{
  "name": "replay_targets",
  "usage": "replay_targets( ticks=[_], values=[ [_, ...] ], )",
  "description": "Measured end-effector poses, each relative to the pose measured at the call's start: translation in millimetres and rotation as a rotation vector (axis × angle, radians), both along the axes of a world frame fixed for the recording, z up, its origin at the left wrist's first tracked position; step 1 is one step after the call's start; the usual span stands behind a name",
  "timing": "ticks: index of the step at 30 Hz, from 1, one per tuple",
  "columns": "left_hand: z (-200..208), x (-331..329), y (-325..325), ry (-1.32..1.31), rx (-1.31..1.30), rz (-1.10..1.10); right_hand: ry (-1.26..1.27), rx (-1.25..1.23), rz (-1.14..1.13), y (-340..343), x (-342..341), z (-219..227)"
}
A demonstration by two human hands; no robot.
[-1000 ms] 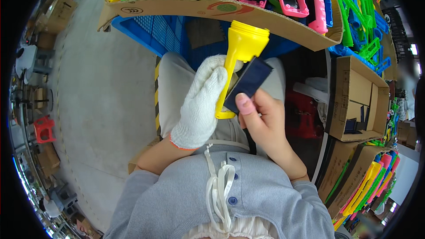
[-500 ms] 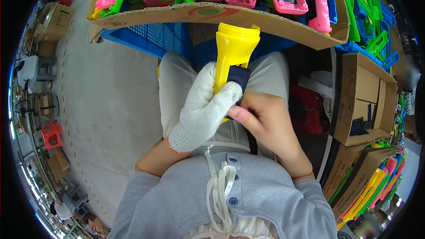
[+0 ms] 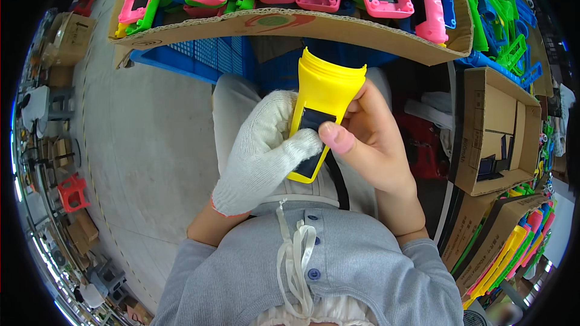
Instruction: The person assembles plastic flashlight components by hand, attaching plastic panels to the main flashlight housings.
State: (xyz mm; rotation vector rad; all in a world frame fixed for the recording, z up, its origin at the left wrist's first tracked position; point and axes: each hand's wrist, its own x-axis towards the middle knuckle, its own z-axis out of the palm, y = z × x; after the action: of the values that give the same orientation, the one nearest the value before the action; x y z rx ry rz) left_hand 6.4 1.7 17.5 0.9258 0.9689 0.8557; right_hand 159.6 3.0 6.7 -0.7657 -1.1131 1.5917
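Note:
Above my lap is a yellow plastic flashlight housing (image 3: 329, 84), its wide threaded end pointing away from me. A dark rectangular panel (image 3: 316, 119) lies in the long recess of its handle. My left hand (image 3: 263, 145), in a white knitted glove, is closed around the handle's left side with the thumb across the panel. My bare right hand (image 3: 377, 139) grips the right side, its thumb by the panel's right edge. The right fingers are partly hidden behind the housing.
A cardboard box (image 3: 260, 23) of pink, green, yellow and blue plastic frames stands ahead, above a blue crate (image 3: 199, 59). Right of me, an open carton (image 3: 474, 139) contains several dark panels (image 3: 496, 166). More coloured parts (image 3: 504, 259) stand below it.
The housing has turned so its panel side faces up more, and its wide end has shifted right and nearer. My right hand has moved up along its right side, and the panel now sits flatter.

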Motion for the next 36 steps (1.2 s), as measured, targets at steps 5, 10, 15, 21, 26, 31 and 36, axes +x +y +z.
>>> replay_targets(
  ticks=[5,10,15,21,26,31,36],
  values=[
    [-6,0,-1,0.108,0.123,0.055,-0.266,0.145,-0.16,0,-4,-9],
    [-8,0,-2,0.284,0.291,0.084,-0.194,0.119,-0.194,0,-7,-14],
    [-11,-6,7,0.166,0.179,0.118,-0.176,0.043,-0.122,12,-6,-15],
    [-10,-13,10,0.033,0.192,0.235,-0.243,-0.011,0.16,-4,-10,-37],
    [-7,-11,11,-0.012,0.173,0.273,-0.479,0.2,-0.067,-8,-21,-31],
    [1,-11,8,0.021,0.244,0.295,-0.549,0.268,-0.114,-10,-24,-29],
    [1,-14,5,0.048,0.331,0.252,-0.699,0.447,-0.192,-6,-27,-34]
  ],
)
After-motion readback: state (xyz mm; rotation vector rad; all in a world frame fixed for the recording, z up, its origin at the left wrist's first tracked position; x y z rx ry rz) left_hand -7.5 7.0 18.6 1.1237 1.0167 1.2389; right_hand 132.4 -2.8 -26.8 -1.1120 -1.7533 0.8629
